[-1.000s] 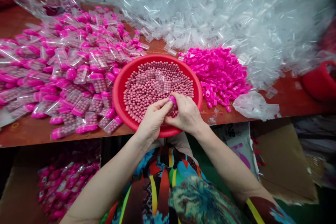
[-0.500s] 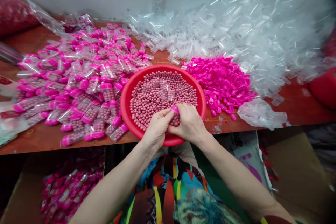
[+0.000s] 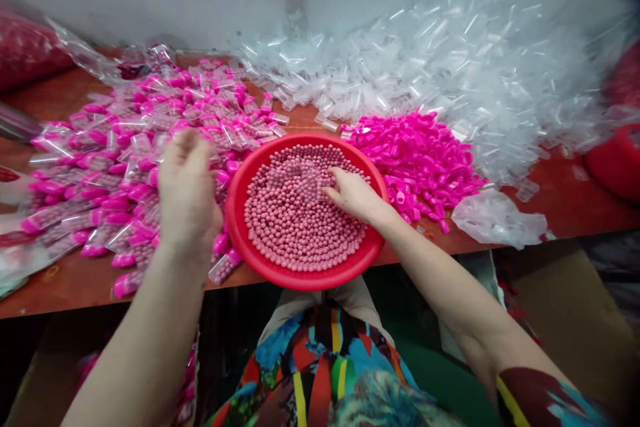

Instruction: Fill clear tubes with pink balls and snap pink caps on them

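A red basin [image 3: 300, 278] full of small pink beads [image 3: 295, 227] sits at the table's front edge. My right hand [image 3: 355, 195] rests on the beads at the basin's right side, fingers stretched out toward a few clear empty vials [image 3: 306, 177] lying among them. My left hand [image 3: 187, 193] is raised over the pile of bead-filled, pink-capped vials [image 3: 95, 167] left of the basin. It is seen from the back and blurred, and nothing shows in it.
A heap of loose pink caps [image 3: 420, 153] lies right of the basin, with a large drift of clear empty vials [image 3: 450, 60] behind it. A crumpled plastic bag [image 3: 500, 217] lies by the table's front edge [image 3: 50, 293]. A red container [image 3: 615, 160] sits far right.
Both hands were together at the basin's near rim on one pink-capped vial. My left hand has swung left over the filled pile, and my right hand has reached further into the beads.
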